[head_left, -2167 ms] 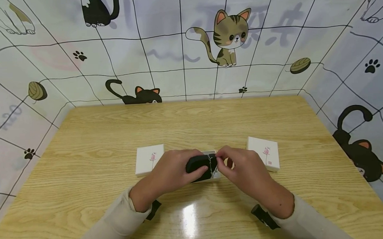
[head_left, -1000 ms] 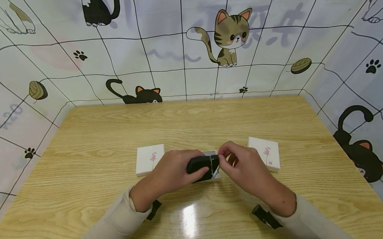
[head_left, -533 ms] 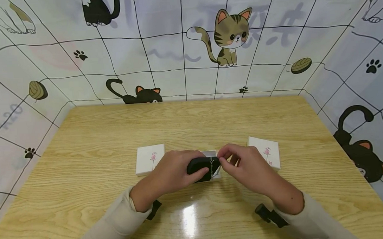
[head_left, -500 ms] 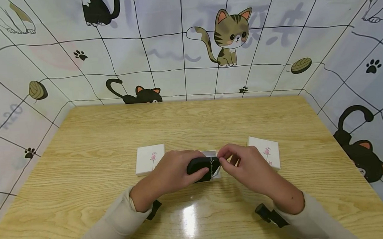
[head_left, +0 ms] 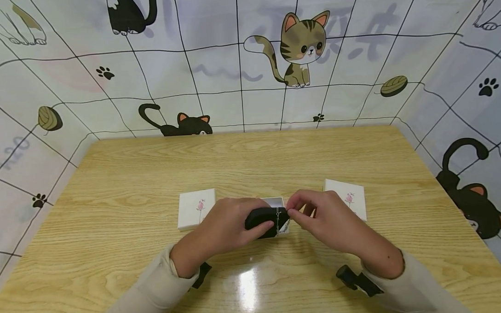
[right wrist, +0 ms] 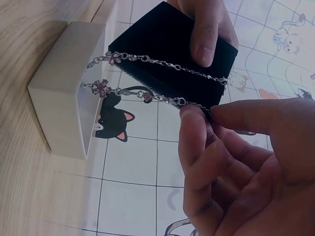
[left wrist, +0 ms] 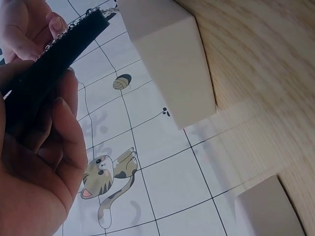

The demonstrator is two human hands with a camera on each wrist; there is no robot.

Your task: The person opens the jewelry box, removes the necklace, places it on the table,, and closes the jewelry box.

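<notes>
My left hand (head_left: 225, 222) grips a black jewellery-box pad (head_left: 258, 216), thumb on its near face. A silver bracelet (right wrist: 152, 97) with pink flower charms lies across the pad; part of it hangs off the edge. With thumb and index finger, my right hand (head_left: 331, 218) pinches the thin chain end of the bracelet at the pad's corner. Under and behind the pad stands an open white box (right wrist: 64, 93), partly covered by it in the head view. Flower charms hang beside the box's mouth in the right wrist view. The pad's left end is hidden inside my left hand.
A white lid-like box (head_left: 190, 209) with a pink flower print lies left of my left hand. Another matching white box (head_left: 351, 196) sits behind my right hand. The wooden table (head_left: 242, 161) ends at a cat-print cloth backdrop (head_left: 214, 70).
The pad has tilted and come slightly nearer and to the right. My right hand has shifted a little right, its forearm swinging outward, still at the pad's corner. My left hand barely moves.
</notes>
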